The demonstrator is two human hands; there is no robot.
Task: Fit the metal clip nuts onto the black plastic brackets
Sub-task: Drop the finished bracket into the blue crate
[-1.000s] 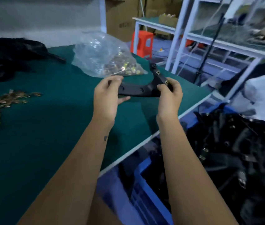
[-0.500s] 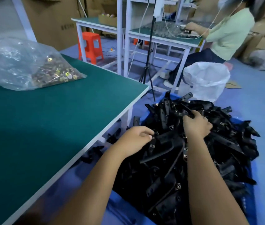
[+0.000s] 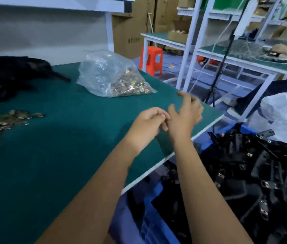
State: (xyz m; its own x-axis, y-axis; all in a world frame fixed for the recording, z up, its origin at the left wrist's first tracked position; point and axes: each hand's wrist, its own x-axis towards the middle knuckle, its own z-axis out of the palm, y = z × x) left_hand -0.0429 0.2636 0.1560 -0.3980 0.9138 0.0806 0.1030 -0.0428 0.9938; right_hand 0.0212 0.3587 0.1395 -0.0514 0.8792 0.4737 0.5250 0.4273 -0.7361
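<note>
Comparing with a second ago, I note the bracket then gripped between both hands over the table [image 3: 54,155] is gone from them. Half a second ago both hands were down in the blue bin [image 3: 158,191] among the brackets [image 3: 244,173]; now they are back above the green table, empty of any bracket.

Left hand [image 3: 148,125]: fingers curled, fingertips drawn to the thumb; whether a clip nut sits in that pinch I cannot tell. Right hand [image 3: 186,113]: fingers spread and relaxed, holding nothing, touching or just beside the left.

Brackets in the bin show metal clips fitted, so I judge the finished piece was dropped there and one cycle is complete.

Loose nuts [image 3: 0,124] lie at the table's left, more in the clear bag [image 3: 111,74]. A dark heap [image 3: 7,74] at far left is probably unfitted brackets. Next I would need a fresh bracket and nut.
</note>
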